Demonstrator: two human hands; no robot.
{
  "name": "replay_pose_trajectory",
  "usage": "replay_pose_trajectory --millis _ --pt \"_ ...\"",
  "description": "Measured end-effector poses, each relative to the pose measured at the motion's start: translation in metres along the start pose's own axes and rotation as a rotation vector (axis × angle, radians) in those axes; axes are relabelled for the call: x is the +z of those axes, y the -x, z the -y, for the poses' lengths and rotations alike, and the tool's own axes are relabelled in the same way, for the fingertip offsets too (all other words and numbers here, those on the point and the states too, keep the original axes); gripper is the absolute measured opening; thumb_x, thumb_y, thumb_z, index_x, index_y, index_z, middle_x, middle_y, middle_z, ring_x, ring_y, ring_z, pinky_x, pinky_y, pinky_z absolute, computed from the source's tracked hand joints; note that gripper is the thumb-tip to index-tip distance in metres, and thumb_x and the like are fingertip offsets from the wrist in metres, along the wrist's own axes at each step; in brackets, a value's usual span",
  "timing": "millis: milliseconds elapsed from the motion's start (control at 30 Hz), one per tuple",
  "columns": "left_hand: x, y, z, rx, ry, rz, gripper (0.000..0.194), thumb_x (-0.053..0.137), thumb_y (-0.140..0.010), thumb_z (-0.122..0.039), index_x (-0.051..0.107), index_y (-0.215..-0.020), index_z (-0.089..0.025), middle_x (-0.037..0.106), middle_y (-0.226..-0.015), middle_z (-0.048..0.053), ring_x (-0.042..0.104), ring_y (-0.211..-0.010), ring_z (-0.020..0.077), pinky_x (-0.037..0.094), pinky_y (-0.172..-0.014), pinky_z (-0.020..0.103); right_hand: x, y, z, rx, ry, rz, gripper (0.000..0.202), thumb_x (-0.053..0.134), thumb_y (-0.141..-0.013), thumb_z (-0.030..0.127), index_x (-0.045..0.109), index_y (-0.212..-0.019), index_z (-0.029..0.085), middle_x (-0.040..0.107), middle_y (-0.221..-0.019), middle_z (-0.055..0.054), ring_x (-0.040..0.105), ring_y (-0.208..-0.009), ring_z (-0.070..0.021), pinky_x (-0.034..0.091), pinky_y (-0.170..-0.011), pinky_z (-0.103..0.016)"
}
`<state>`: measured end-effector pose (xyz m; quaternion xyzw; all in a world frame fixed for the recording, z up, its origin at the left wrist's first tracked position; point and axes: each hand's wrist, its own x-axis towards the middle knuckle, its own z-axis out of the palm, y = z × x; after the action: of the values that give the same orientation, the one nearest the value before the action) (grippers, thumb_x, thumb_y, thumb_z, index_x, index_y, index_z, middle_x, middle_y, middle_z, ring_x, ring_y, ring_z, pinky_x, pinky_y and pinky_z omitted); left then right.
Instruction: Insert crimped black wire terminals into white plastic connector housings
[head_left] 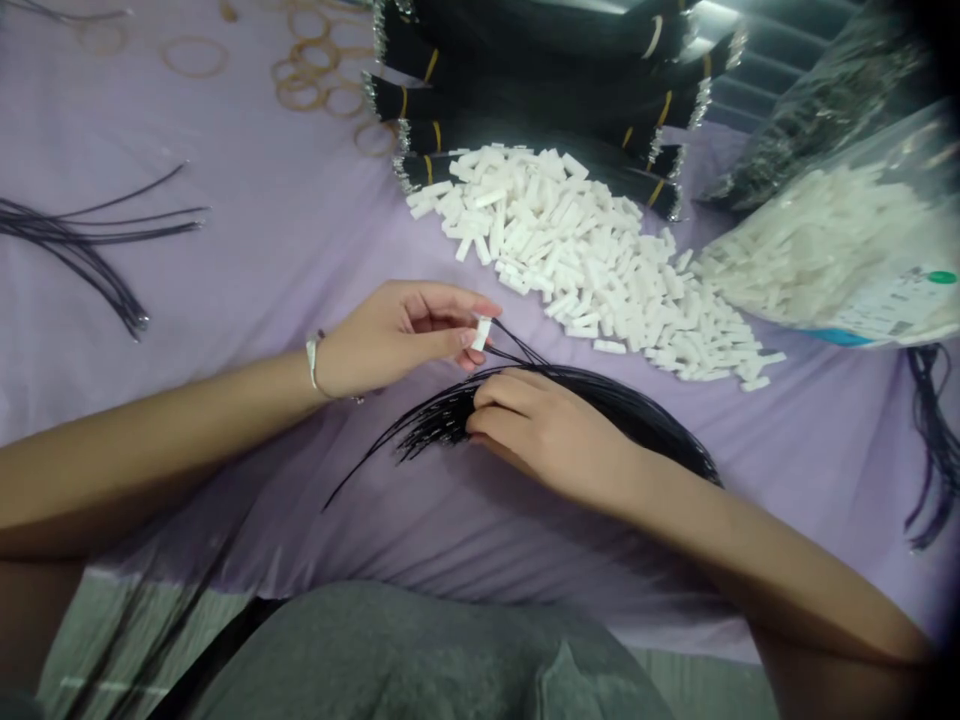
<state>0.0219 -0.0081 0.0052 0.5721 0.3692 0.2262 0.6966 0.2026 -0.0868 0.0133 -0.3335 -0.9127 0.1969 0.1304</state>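
Left hand (409,335): pinched narrow, thumb and fingers closed on a white piece (482,334).
Right hand (540,425): fingers bent together against the left part of the black wire bundle (652,415); their tips are hidden, so I cannot tell whether they nip a single wire.
White piece, place: over the middle of the purple cloth (247,250), to the far left of the right hand, apart from the heap of white pieces (592,250) on the far side.
Slip risk: the piece is small and held at the fingertips, so a tug on its wires could twist it or pop it free.
Pull-out risk: two wires (516,342) run from it; whether they are fully seated is too small to tell, and a loose one could draw out under a sideways pull.
Tangle risk: those wires run close to the bundle's far edge, so lifting could drag neighbours along; the stray wire (352,474) poking left and near might catch on the left forearm.
Mix-up risk: the glinting tips (420,440) lie packed together, which makes picking up two at once likely.
White piece, axis: long way far to near, far end leaning slightly right; wired side faces right.
Bundle, axis: arched left to right, tips at the left, the right part passing behind the right forearm.
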Motion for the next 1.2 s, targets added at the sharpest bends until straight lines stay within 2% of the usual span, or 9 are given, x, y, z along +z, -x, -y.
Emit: replay_pose_trajectory --millis 200,267,367,467,533,633,800,1033,1200 --pt "0.0 -0.001 0.006 0.02 -0.014 0.029 0.039 0.068 -0.072 -0.013 0.062 -0.11 -0.013 0.067 -0.086 0.001 0.066 -0.079 0.0098 0.053 -0.081 0.022 0.005 -0.002 0.0 0.037 0.019 0.049 0.022 0.047 -0.088 0.014 0.067 -0.081 0.008 0.058 -0.082 -0.01 0.05 -0.081 -0.0186 0.045 -0.076 -0.033" --pt "0.0 -0.001 0.008 0.058 -0.115 0.02 0.04 0.068 -0.072 -0.016 0.062 -0.111 -0.014 0.067 -0.089 0.001 0.064 -0.082 0.0097 0.052 -0.082 0.021 0.005 -0.002 0.001 0.057 0.043 0.08 0.021 0.047 -0.088 0.013 0.065 -0.08 0.008 0.056 -0.082 -0.01 0.048 -0.08 -0.0185 0.044 -0.076 -0.033" --pt "-0.001 0.0 0.009 0.215 -0.408 -0.024 0.03 0.065 -0.076 -0.024 0.064 -0.105 -0.014 0.064 -0.093 0.004 0.06 -0.082 0.0098 0.05 -0.075 0.019 0.004 -0.001 0.003 0.095 0.048 0.11 0.019 0.045 -0.089 0.013 0.062 -0.082 0.009 0.055 -0.087 -0.011 0.047 -0.083 -0.0194 0.043 -0.079 -0.035" --pt "-0.002 0.002 0.007 0.393 -0.659 -0.072 0.022 0.062 -0.08 -0.031 0.067 -0.092 -0.013 0.061 -0.101 0.007 0.057 -0.081 0.0108 0.047 -0.072 0.02 -0.001 0.0 0.004 0.171 -0.135 0.066 0.013 0.046 -0.088 0.013 0.058 -0.084 0.01 0.057 -0.09 -0.01 0.05 -0.087 -0.0179 0.043 -0.081 -0.033" --pt "-0.002 0.003 0.006 0.411 -0.69 -0.042 0.021 0.058 -0.083 -0.031 0.066 -0.092 -0.013 0.062 -0.099 0.007 0.057 -0.08 0.0108 0.047 -0.073 0.02 -0.007 0.001 0.004 0.245 -0.31 0.017 0.007 0.049 -0.086 0.013 0.056 -0.085 0.011 0.059 -0.086 -0.006 0.053 -0.082 -0.0138 0.044 -0.077 -0.027" --pt "0.001 0.005 0.005 0.315 -0.62 -0.029 0.02 0.057 -0.083 -0.03 0.065 -0.096 -0.015 0.065 -0.087 0.002 0.058 -0.075 0.0093 0.047 -0.069 0.018 -0.013 0.001 0.003 0.352 -0.519 -0.047 0.009 0.051 -0.085 0.014 0.058 -0.09 0.014 0.062 -0.085 -0.002 0.055 -0.075 -0.0097 0.044 -0.068 -0.022" --pt "0.005 0.005 0.006 0.138 -0.369 -0.059 0.021 0.062 -0.079 -0.027 0.065 -0.095 -0.013 0.068 -0.086 0.001 0.062 -0.076 0.0096 0.051 -0.071 0.017 -0.015 0.0 0.0 0.345 -0.673 -0.079 0.008 0.054 -0.082 0.014 0.062 -0.085 0.012 0.062 -0.088 -0.004 0.056 -0.081 -0.0099 0.044 -0.076 -0.023" --pt "0.008 0.006 0.005 0.009 -0.134 -0.009 0.02 0.061 -0.08 -0.024 0.062 -0.095 -0.011 0.067 -0.076 0.002 0.064 -0.069 0.0102 0.056 -0.067 0.02 -0.014 0.001 -0.001 0.397 -0.583 -0.175 0.011 0.052 -0.086 0.02 0.059 -0.081 0.013 0.055 -0.072 0.001 0.048 -0.062 -0.0053 0.039 -0.059 -0.018" --pt "0.01 0.004 0.001 -0.172 0.043 0.077 0.01 0.059 -0.082 -0.018 0.06 -0.089 -0.01 0.066 -0.072 0.003 0.064 -0.064 0.0098 0.056 -0.06 0.018 -0.014 0.003 -0.004 0.546 -0.538 -0.249 0.01 0.054 -0.081 0.018 0.059 -0.075 0.013 0.056 -0.064 0.001 0.046 -0.056 -0.0061 0.035 -0.052 -0.018"
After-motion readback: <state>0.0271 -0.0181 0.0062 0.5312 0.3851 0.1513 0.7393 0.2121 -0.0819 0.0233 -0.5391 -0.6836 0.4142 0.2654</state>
